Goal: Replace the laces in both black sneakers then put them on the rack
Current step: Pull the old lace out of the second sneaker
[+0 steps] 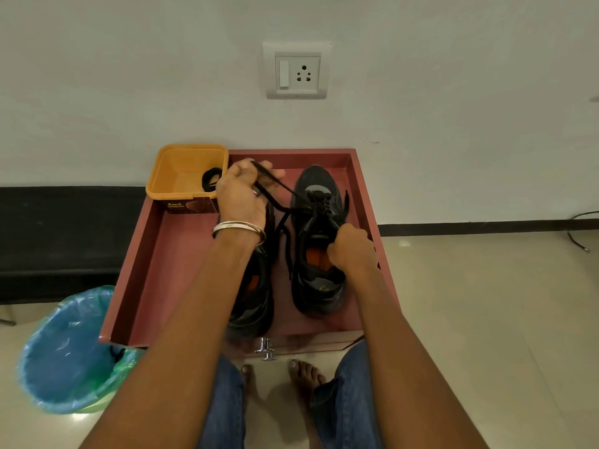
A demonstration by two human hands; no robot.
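Feet and knees: bare feet (293,377) on the pale floor at the bottom of the head view, jeans-clad knees to either side, just short of the drawer's chrome handle (265,349).
Drawer: reddish-brown drawer (181,254) pulled out toward the person, its far end against the white wall.
Right sneaker: black sneaker (319,241) lies flat in the drawer's right half, long axis running away from the camera, toe toward the wall, heel nearest us, orange insole showing.
Left sneaker: second black sneaker (256,303) alongside, same direction, mostly hidden under the left forearm.
Right hand: right hand (351,247) sits at the right sneaker's collar, forearm reaching straight in, fingers curled tight on the shoe's edge by the tongue.
Left hand: left hand (241,189) is raised over the drawer's far left, wrist bent, silver bangles (239,227) on it; its fingers pinch a black lace (275,186).
Lace: taut, slanting from the left hand down to the right sneaker's eyelets; a loose end trails between the shoes.
Tub: orange tub (175,170) in the drawer's far-left corner, a coiled black lace (211,179) inside.
Bin: blue-lined bin (61,351) on the floor, left of the drawer.
Wall: socket plate (297,71) above.
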